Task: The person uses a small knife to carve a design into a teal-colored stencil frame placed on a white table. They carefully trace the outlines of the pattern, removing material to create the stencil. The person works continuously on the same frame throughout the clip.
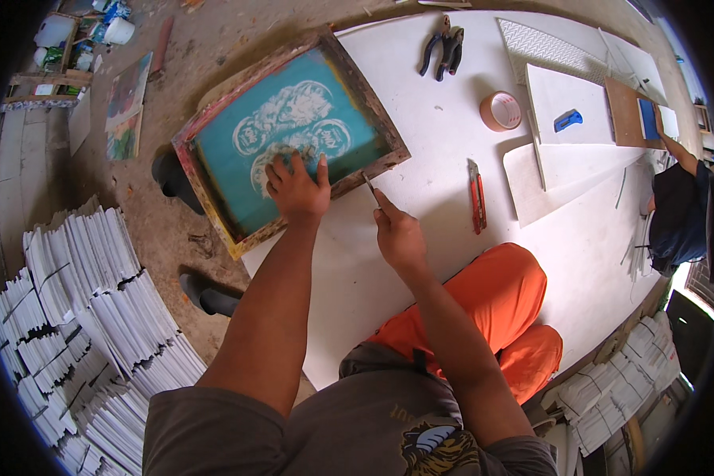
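Hands apart, both at the framed screen. Wooden frame (368, 94) sits across the far-left edge of the white bench (337, 278), its left part out past that edge; teal screen (222, 182) inside it carries pale round prints. Left hand (300, 193) is over the screen, fingers spread, covering part of the lower print, not gripping anything; can't tell how hard it presses, if at all. Right hand (402, 236) is closed around a thin tool (370, 184), tip up at the frame's near rail; can't tell if it touches the wood, and the grip hides the rest. Right of that on the bench: red cutter (477, 198) lying open to the air, then tape roll (500, 124), with pliers (450, 54) beyond, near the far edge. Blue cutter (568, 120) lies on a white board (563, 89); brown board (623, 111) just right of it. Co-worker's hand (661, 125) at far right, by a blue item (649, 119). Dark shoes (210, 297) on the floor left of the bench, paper stacks (95, 278) nearer.
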`<state>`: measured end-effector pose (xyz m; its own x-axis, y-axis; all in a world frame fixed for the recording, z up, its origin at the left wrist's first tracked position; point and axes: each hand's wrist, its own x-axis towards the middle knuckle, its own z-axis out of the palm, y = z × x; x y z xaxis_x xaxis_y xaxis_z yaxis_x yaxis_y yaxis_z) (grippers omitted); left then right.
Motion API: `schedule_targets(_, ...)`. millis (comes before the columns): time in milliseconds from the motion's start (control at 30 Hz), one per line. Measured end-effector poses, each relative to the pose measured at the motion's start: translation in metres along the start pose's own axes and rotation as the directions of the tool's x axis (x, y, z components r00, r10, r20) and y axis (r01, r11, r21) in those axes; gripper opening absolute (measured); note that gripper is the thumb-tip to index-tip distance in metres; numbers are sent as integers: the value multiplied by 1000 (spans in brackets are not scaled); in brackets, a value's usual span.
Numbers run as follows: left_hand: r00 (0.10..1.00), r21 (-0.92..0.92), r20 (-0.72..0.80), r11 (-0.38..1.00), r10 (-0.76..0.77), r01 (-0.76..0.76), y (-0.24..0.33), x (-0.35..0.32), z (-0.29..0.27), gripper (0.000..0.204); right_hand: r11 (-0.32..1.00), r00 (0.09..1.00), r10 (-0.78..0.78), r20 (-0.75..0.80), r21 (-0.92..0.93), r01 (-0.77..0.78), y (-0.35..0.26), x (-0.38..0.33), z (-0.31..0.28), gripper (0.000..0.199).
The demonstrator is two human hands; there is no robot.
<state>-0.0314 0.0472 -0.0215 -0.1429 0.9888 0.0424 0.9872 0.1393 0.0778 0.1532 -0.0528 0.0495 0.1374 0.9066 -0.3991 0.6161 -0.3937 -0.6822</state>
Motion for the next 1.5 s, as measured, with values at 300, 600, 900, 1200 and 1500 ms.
schedule_targets(300, 999, 2, -32, 1000, 21, -21, 1, -2, -2, 68, 925, 988, 110, 112, -376, -60, -31, -2, -6, 52)
schedule_targets(600, 992, -48, 120, 998, -29, 35, 2, 3, -10, 74, 967, 994, 78, 71, -248, -59, -27, 0, -2, 49)
schedule_targets(900, 1000, -47, 29, 999, 4, -2, 2, 1, -6, 72, 447, 854, 286, 435, 728, -520, -13, 9, -14, 47)
schedule_targets(1200, 995, -62, 94, 998, -24, 30, 2, 4, -8, 73, 490, 879, 238, 414, 730, -476, 3, 6, -3, 51)
schedule_targets(1500, 998, -32, 57, 999, -18, 20, 2, 1, -10, 72, 966, 987, 149, 59, -221, -132, -41, -1, -14, 42)
